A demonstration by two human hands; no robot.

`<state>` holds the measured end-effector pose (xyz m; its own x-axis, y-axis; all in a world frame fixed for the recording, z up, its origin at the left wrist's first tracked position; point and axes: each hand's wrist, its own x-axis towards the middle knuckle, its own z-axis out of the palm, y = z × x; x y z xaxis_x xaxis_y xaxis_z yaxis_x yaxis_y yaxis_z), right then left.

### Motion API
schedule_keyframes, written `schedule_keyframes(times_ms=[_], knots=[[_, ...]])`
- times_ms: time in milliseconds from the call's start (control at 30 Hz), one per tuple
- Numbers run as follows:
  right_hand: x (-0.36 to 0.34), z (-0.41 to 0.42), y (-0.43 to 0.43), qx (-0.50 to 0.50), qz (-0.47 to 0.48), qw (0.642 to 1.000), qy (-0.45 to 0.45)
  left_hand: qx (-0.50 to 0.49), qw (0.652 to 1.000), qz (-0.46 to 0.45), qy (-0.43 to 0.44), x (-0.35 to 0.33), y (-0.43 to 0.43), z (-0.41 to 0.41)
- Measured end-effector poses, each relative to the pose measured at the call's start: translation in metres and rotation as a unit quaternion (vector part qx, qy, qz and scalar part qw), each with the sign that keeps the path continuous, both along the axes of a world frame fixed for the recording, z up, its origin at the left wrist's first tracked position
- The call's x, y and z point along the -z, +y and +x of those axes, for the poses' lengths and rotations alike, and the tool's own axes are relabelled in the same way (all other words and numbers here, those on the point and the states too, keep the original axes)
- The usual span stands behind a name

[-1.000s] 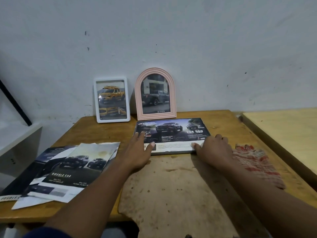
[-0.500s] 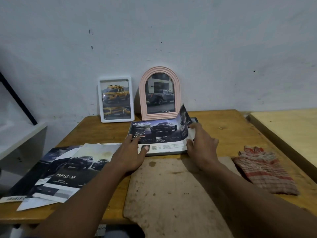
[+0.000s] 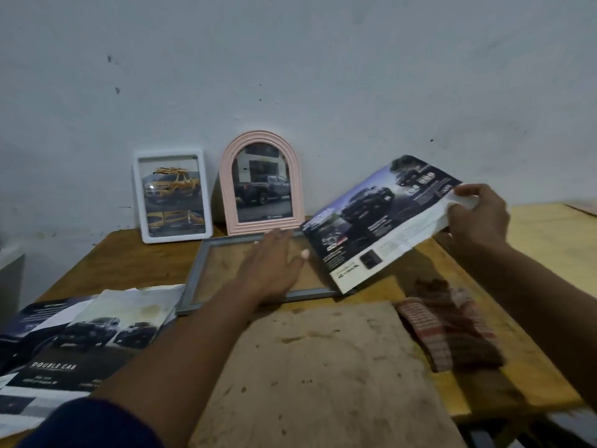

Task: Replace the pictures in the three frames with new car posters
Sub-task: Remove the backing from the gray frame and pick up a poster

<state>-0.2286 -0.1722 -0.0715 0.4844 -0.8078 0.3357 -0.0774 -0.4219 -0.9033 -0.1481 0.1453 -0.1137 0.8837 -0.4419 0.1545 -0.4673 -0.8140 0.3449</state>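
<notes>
We have one view only, worn on the head: we look forward and down, close over a wooden table (image 3: 129, 260), facing a pale wall (image 3: 290, 76) just behind it; our forearms enter from below.

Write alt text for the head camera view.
Right hand lifts a car poster off a grey frame held flat by the left hand; white frame and pink arched frame lean against the wall.

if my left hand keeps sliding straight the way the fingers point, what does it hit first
Probably the grey frame's far rail, then the pink arched frame leaning just behind it; the left hand points that way, though depth is hard to judge.
</notes>
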Motion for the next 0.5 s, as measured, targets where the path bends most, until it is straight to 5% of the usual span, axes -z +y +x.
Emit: schedule_keyframes(times_ms=[167, 300, 433, 500], knots=[[0.024, -0.018, -0.053, 0.062, 0.000, 0.997, 0.049, 0.116, 0.993, 0.029, 0.010, 0.009, -0.091, -0.007], [0.047, -0.015, -0.073, -0.001, -0.081, 0.983, 0.167, 0.186, 0.974, 0.130, -0.010, 0.016, -0.129, -0.009], [0.065, -0.010, -0.069, 0.003, -0.142, 0.901, 0.411, 0.173, 0.967, 0.175, -0.066, 0.018, -0.136, -0.010], [0.074, -0.010, -0.061, 0.026, -0.248, 0.870, 0.425, 0.166, 0.963, 0.188, -0.094, 0.016, -0.134, -0.010]])
